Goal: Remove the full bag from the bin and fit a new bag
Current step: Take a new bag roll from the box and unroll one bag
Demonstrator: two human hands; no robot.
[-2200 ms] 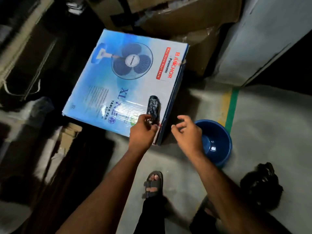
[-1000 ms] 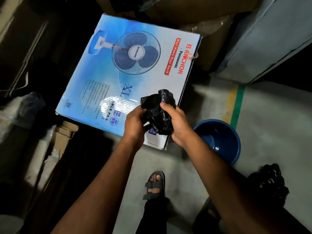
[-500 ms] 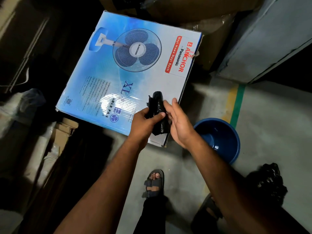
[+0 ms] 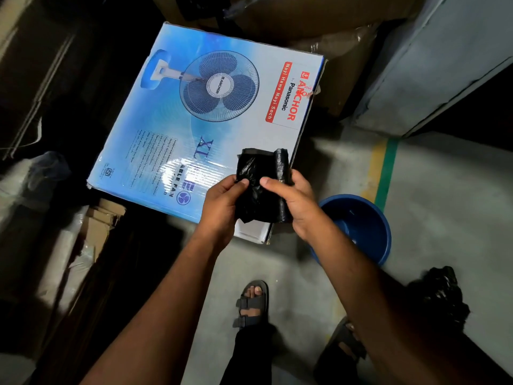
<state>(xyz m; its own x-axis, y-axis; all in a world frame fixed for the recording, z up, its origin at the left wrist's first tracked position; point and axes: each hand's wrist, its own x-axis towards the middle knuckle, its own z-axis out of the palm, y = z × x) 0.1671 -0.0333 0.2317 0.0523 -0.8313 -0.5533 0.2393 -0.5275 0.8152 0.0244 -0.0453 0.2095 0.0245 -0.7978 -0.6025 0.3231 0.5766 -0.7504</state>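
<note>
Head view: your left hand (image 4: 222, 207) and right hand (image 4: 298, 202) both grip the black bag roll (image 4: 262, 184), thumbs on top, fingers curled under. The roll is held in the air over the near right corner of the fan box (image 4: 194, 129); its rolled core sits against your right palm, and a loose flap hangs on the left hand's side.

Edges: the fan box's right edge runs diagonally just past your right hand, with its near corner directly below the roll. The blue bin (image 4: 361, 226) stands on the floor just right of that corner, partly behind your right forearm, with no liner that I can see. The full black bag (image 4: 441, 298) lies on the floor to the right, near the bin but apart from it.

Open room: bare concrete floor (image 4: 444, 204) to the right of the bin, past the yellow-green stripe (image 4: 384, 173). The left side is crowded with cardboard (image 4: 102, 226) and dark clutter. Your left sandalled foot (image 4: 251, 304) is planted below the hands.

Versus half a second ago: the roll was a tight cylinder pinched mostly by your left hand, right hand flat alongside. Now the right hand has closed on it and a layer is opened out. The bin and the full bag haven't moved.
</note>
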